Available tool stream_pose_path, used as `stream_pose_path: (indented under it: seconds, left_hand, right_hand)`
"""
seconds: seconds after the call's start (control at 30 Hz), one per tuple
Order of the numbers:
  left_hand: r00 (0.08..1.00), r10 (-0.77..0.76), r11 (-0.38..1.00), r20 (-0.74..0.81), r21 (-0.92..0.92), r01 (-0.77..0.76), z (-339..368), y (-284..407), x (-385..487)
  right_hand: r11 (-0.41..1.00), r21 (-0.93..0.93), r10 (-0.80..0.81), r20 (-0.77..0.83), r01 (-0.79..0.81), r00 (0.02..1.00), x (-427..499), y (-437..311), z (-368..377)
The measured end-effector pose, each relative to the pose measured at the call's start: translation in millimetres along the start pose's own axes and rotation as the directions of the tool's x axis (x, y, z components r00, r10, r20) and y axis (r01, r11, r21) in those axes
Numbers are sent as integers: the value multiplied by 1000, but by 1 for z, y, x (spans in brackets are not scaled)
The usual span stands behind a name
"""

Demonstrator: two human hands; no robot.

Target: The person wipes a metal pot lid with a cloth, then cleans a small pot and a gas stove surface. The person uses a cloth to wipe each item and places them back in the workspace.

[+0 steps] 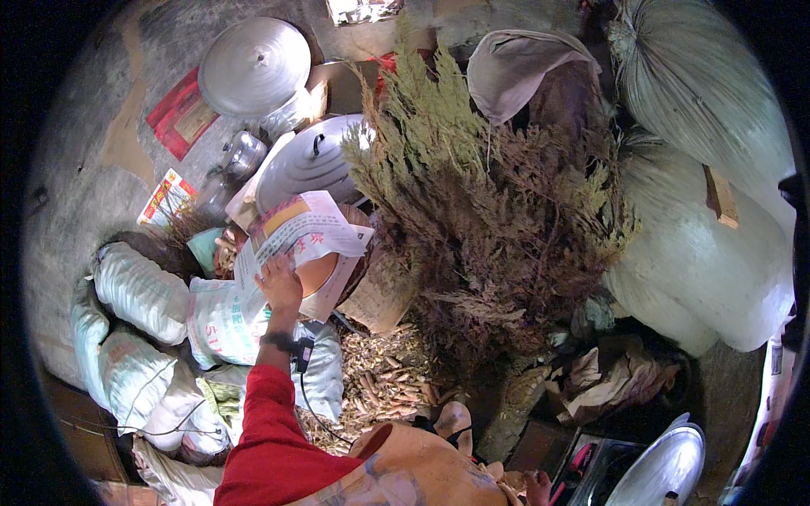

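My left hand [280, 281] reaches forward and lies on a pile of loose printed paper sheets [326, 218]. Its fingers rest over the sheets, but whether they pinch one is not plain. An orange round shape [316, 273] shows among the papers, just right of the hand. Behind the pile is a large metal lid with a black handle [304, 161]. At the bottom edge, my right hand [536, 488] is only partly in view, low beside my body; its grip cannot be made out. A dark box with a red-handled item [581, 456] is close to it.
Stuffed woven sacks [142, 294] crowd the left. Corn cobs [380, 379] litter the floor. A heap of dry conifer branches [493, 221] fills the middle, with big bulging sacks [709, 253] to the right. A round metal lid [256, 66] lies farther back; another shiny lid [661, 468] is lower right.
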State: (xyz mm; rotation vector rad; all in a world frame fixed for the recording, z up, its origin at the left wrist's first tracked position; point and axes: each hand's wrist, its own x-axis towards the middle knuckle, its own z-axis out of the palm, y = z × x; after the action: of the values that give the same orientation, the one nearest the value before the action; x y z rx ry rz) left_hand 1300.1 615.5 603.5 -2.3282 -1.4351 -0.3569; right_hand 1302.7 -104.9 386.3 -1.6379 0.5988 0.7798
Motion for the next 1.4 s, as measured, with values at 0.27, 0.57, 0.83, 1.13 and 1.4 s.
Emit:
stream_pose_path:
  seconds: [0.27, 0.57, 0.83, 1.13, 1.4]
  left_hand:
    - [940, 287, 952, -186, -57, -301, -2, 39, -12]
    - [530, 706, 193, -470, -593, -782, -103, 276, -129]
    - [-163, 692, -674, -704, -548, -495, -258, 379, -386]
    - [-904, 145, -874, -401, -481, 73, -269, 334, -603]
    - [-963, 263, -938, -52, -248, -242, -200, 373, -656]
  right_hand:
    - [956, -109, -280, -47, 273, 959, -17, 4, 4]
    - [979, -90, -206, -479, 185, 854, -82, 19, 12]
    - [884, 353, 95, -779, 308, 620, -141, 132, -10]
    - [955, 288, 287, -958, 70, 25, -202, 202, -71]
    - [910, 413, 376, -801, 25, -467, -212, 273, -111]
